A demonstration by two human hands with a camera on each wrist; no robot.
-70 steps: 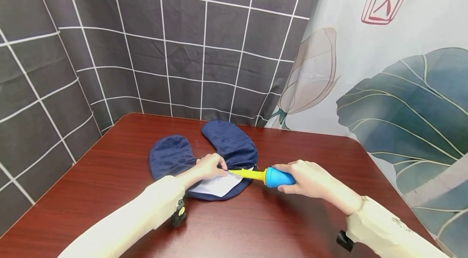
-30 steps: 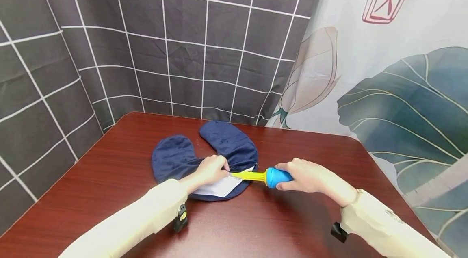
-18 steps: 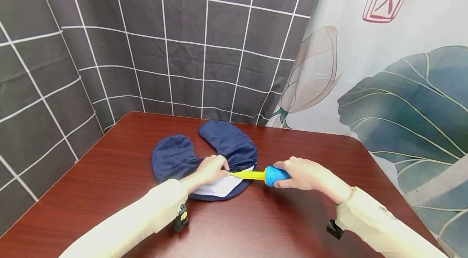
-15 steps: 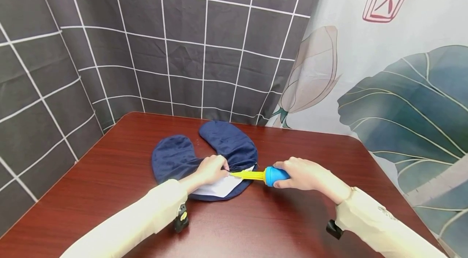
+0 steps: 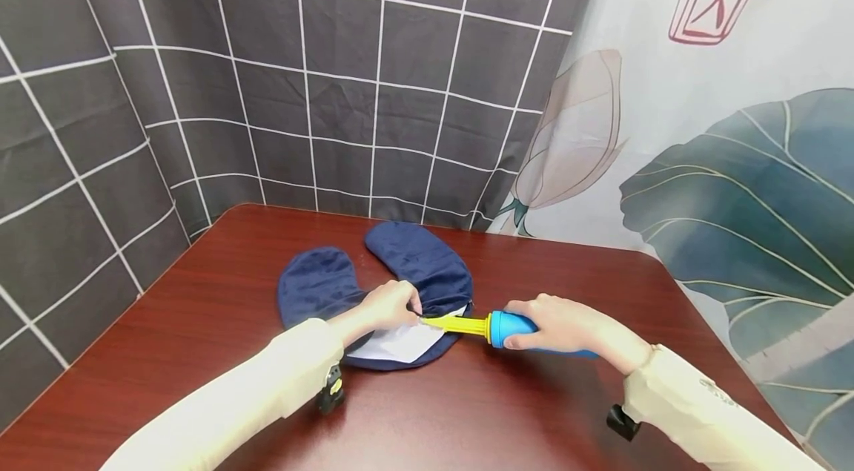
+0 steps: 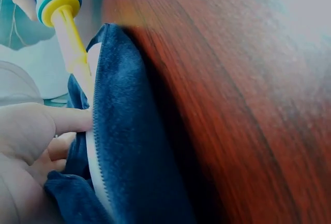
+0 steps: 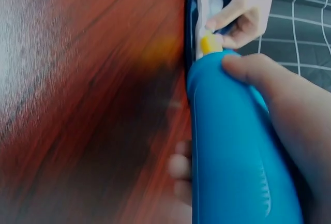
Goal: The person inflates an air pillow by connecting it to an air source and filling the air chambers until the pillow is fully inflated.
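A navy U-shaped neck pillow (image 5: 430, 263) lies on the table, its zipper (image 6: 97, 131) undone along the near curve and a white liner (image 5: 403, 343) showing. At that opening my left hand (image 5: 390, 306) pinches something small at the yellow nozzle's tip; the fingers hide most of it. My right hand (image 5: 563, 324) grips the blue body of a hand air pump (image 5: 510, 328), fingers and thumb wrapped round it. The pump lies nearly level, its yellow nozzle pointing left. Close up in the right wrist view, the smooth blue barrel (image 7: 227, 131) fills the palm.
The red-brown wooden table (image 5: 434, 419) extends in front and to both sides. A dark grid-patterned curtain (image 5: 333, 85) hangs behind its far edge, and a white flower-print curtain (image 5: 700, 159) along the right. A small black device sits at each sleeve cuff.
My right hand and the pump body have shifted slightly right since half a second ago. More blue barrel shows behind that hand. My left hand keeps its pinch at the nozzle tip.
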